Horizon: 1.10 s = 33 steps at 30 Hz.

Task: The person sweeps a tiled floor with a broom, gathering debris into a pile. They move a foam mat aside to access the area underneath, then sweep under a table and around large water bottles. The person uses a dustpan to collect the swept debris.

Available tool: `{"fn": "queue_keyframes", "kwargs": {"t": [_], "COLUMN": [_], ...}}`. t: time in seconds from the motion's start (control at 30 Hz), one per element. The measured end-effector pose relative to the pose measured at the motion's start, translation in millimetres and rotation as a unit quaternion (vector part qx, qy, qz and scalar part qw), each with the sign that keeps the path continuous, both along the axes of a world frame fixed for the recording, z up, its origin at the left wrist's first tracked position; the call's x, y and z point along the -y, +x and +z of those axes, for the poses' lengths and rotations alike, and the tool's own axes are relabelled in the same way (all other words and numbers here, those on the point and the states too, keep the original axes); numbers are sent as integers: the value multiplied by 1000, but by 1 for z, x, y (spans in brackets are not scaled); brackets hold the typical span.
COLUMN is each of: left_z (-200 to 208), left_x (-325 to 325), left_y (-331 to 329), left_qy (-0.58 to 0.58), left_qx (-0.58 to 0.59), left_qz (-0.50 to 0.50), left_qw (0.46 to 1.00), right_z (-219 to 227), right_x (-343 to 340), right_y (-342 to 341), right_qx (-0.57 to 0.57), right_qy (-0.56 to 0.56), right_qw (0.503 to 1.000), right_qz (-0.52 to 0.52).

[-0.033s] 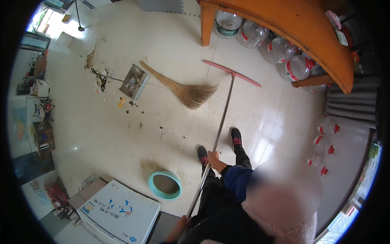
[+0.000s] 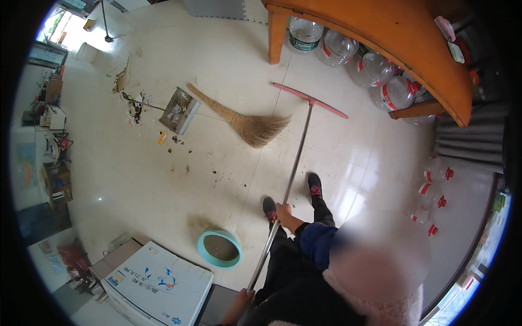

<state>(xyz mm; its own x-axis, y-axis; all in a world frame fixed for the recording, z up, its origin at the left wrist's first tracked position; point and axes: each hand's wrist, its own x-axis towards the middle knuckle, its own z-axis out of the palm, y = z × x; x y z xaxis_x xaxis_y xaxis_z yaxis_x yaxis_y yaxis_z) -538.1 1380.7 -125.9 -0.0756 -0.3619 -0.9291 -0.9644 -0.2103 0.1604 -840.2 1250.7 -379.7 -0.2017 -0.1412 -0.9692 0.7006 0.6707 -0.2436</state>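
Note:
My right hand [image 2: 283, 209], in a blue sleeve, grips the middle of a long metal pole [image 2: 293, 163]. My left hand [image 2: 242, 298] grips the same pole near its lower end. The pole slants up to a red floor squeegee head [image 2: 310, 100] resting on the pale tiled floor. A straw broom [image 2: 247, 124] lies on the floor just left of the squeegee head, next to a metal dustpan [image 2: 179, 110]. My two dark shoes [image 2: 314, 183] stand either side of the pole.
An orange wooden table [image 2: 380, 32] stands at the top right with large water bottles [image 2: 348, 51] beneath it. Smaller red-capped bottles [image 2: 435, 175] stand at the right. A teal basin [image 2: 202, 245] and a white box [image 2: 157, 282] are at the lower left. Dirt and debris [image 2: 133, 108] lie by the dustpan.

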Motion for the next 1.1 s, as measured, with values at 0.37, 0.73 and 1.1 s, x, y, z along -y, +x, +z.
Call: {"fn": "queue_keyframes", "kwargs": {"t": [0.37, 0.73, 1.1], "left_z": [-102, -99, -97], "left_x": [38, 14, 33], "left_y": [-105, -99, -104], "left_qy": [-53, 62, 80], "left_qx": [-105, -203, -219], "left_qz": [55, 31, -27], "left_qw": [992, 977, 972], "right_z": [-90, -61, -64], "right_x": [71, 57, 47], "right_y": [-125, -121, -121], "right_qx": [-262, -200, -275], "right_qy": [56, 178, 128], "right_qw": [961, 962, 939], "right_qz": [63, 48, 162]}}
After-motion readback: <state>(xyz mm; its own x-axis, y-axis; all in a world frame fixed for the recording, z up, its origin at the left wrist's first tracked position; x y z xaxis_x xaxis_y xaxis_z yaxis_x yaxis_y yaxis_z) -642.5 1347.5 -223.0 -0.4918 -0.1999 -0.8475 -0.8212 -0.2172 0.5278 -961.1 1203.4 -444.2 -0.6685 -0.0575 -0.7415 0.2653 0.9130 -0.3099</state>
